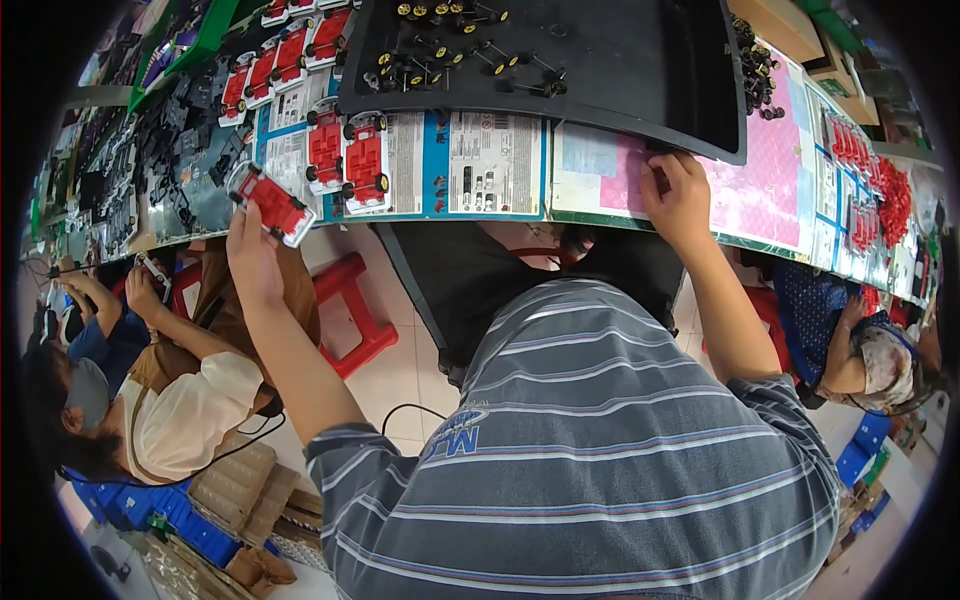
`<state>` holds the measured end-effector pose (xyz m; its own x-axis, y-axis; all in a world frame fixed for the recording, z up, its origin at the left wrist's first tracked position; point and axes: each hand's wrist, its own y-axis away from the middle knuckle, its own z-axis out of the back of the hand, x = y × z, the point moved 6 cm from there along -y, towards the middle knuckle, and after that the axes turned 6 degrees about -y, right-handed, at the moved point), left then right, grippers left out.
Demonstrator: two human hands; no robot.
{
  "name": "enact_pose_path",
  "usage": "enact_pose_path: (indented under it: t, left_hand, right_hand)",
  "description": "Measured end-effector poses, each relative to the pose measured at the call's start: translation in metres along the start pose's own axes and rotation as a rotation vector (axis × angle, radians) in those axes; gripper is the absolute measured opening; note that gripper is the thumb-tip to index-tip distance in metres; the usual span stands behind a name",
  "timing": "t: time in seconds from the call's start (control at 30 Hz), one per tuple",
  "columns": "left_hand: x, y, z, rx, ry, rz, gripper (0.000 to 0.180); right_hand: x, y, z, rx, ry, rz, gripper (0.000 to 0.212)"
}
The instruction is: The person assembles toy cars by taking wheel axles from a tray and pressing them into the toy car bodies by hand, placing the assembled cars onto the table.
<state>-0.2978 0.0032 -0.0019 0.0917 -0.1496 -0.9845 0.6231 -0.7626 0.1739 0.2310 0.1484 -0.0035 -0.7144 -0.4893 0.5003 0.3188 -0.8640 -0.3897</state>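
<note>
My left hand point(252, 255) holds up a toy car point(272, 203) with a red underside and white body, just off the table's front edge. Its fingers close around the car's lower side. Near the front rim of a large black tray point(640, 90), my right hand point(677, 195) has its fingers curled together over the pink part of the table. What it holds, if anything, is hidden. Inside the tray lie several wheel axles point(492, 60) with black and yellow wheels. Two red-bottomed toy cars point(364, 165) lie wheels up beside the tray's left corner.
More red-bottomed cars point(290, 55) lie in rows at the back left, near dark plastic parts point(180, 130). At the right are red parts point(890, 200) and more axles point(757, 70). Co-workers sit on both sides. A red stool point(350, 315) stands below the table.
</note>
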Motion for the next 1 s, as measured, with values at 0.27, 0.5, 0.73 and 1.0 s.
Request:
enact_pose_path:
  t: [0.27, 0.5, 0.73, 1.0]
  left_hand:
    - [0.028, -0.091, 0.001, 0.042, -0.175, 0.132, 0.032]
    - [0.018, -0.099, -0.013, 0.047, -0.728, -0.066, 0.038]
    - [0.019, -0.049, -0.003, -0.056, -1.040, -0.345, 0.053]
    - [0.023, 0.024, 0.004, -0.172, -0.988, -0.343, 0.059]
  right_hand:
    - [0.003, 0.000, 0.002, -0.004, 0.000, 0.059, 0.012]
    - [0.001, 0.002, 0.010, -0.001, -0.025, 0.047, 0.012]
    - [-0.033, 0.022, 0.046, -0.125, -0.249, -0.066, 0.016]
    - [-0.185, 0.045, 0.166, -0.615, 0.049, -0.425, 0.009]
